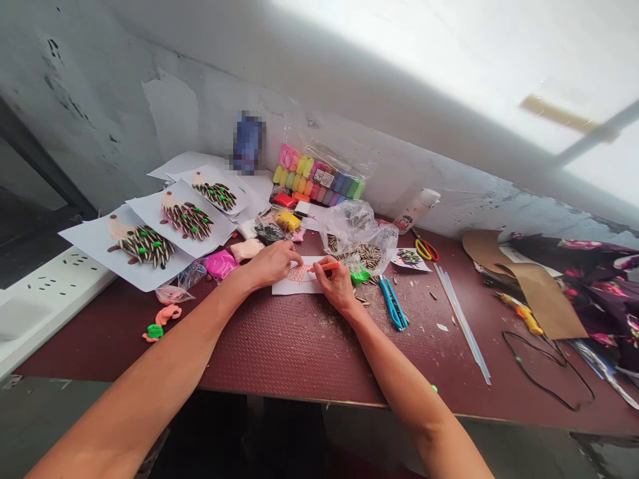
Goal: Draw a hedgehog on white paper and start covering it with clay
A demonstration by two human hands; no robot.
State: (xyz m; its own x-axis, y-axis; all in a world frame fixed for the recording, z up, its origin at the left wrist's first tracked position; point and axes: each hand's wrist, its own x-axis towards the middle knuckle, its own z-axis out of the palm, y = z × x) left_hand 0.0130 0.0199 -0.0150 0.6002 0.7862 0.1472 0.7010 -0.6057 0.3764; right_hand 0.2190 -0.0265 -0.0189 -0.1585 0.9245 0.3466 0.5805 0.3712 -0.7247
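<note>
A small white sheet of paper lies on the table, with an orange line drawing of a rounded shape filled with a grid. My right hand is closed around an orange marker, its tip over the drawing. At the sheet's upper left, my left hand holds the paper down with bent fingers, some of them hidden. Just right of the sheet are sunflower seeds in a clear plastic bag, and a piece of bright green clay.
Hedgehog pictures made with seeds lie at left beside a white power strip. Colourful clay packs stand behind. Rightward are a blue utility knife, scissors, glue sticks, a yellow glue gun and its cord.
</note>
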